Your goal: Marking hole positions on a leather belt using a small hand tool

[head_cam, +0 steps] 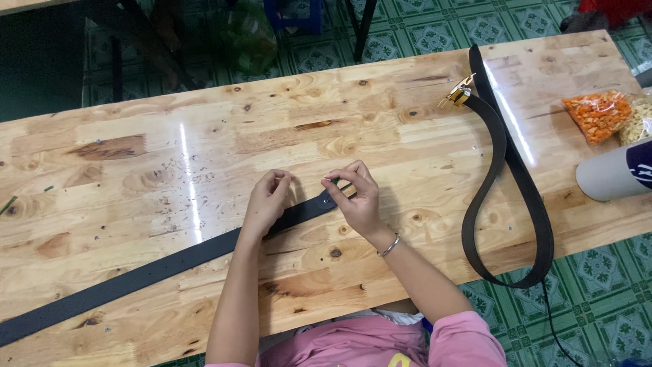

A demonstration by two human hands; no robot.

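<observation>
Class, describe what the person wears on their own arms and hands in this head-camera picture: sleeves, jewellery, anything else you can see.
Both forearms are bare. The right hand has a thin silver bangle at the wrist, and a pink sleeve covers the upper right arm. The left hand shows no ring, watch or glove; its arm is bare to the frame edge. A pink top shows below.

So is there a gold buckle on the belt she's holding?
No, the held belt ends bare; the gold buckle sits on the other belt.

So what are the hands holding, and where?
Both hands, left hand and right hand, pinch the long black leather belt strap at its end, near the small metal rivet, on the wooden table.
</observation>
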